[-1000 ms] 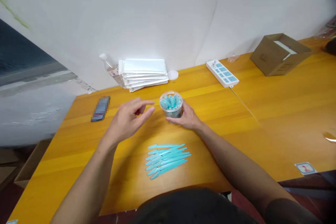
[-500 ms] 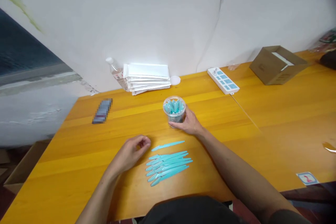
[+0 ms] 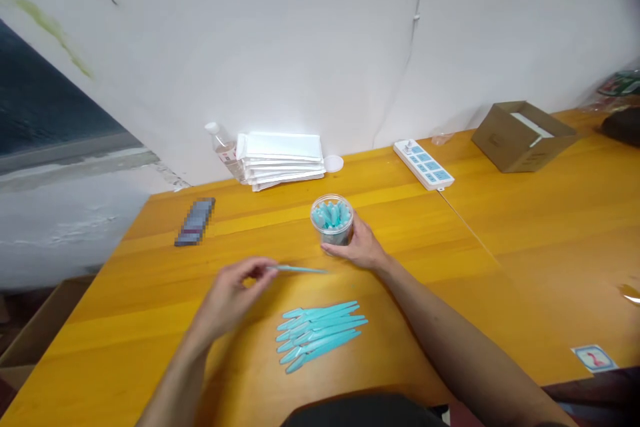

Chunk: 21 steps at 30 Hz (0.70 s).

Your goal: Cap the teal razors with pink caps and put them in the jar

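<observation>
Left to right: a phone [image 3: 195,231] lay near the desk's [image 3: 500,227] far edge. The left hand [image 3: 227,297] was pinched shut on one teal razor [image 3: 299,270], held above the laid-out row [image 3: 320,333]. The right hand [image 3: 361,247] was wrapped round the jar [image 3: 332,219] of razors. Looked like mid-transfer; setting it down needs lining it up with the row.

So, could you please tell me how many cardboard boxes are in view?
2: one open cardboard box at the table's far right, another box on the floor beyond its left edge, partly cut off.
</observation>
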Available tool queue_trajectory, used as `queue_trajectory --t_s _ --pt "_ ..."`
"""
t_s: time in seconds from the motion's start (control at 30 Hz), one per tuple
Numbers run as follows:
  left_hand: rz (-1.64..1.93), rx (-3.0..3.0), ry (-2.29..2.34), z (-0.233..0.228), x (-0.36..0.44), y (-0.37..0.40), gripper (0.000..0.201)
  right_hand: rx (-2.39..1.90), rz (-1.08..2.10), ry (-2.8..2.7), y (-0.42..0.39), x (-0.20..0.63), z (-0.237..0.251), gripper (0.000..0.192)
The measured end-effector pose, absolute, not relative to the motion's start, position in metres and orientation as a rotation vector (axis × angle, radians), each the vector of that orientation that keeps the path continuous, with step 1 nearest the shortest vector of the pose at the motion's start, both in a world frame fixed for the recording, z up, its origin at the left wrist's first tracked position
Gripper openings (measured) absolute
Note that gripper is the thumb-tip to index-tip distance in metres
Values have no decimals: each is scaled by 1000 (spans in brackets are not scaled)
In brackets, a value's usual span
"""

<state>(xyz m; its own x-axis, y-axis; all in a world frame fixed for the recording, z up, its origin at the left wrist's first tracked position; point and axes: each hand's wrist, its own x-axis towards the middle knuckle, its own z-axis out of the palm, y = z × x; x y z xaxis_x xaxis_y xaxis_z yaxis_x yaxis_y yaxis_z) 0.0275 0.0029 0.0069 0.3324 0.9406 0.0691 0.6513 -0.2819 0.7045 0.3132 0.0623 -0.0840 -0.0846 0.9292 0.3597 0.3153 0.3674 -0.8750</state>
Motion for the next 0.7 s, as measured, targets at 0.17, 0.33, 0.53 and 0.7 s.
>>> queue_trajectory --t_s 0.17,0.33,0.53,0.7 --pt "1259 2063 1463 96 33 30 18 -1136 763 -1605 63 311 -85 86" --pt "1128 2446 1251 117 92 60 20 -1122 764 -1610 62 311 -82 86" --pt "562 2677 1091 76 101 65 25 -1109 774 -1631 62 312 -81 84" --pt "463 2308 1276 35 52 26 26 -1138 778 -1600 62 312 -84 84"
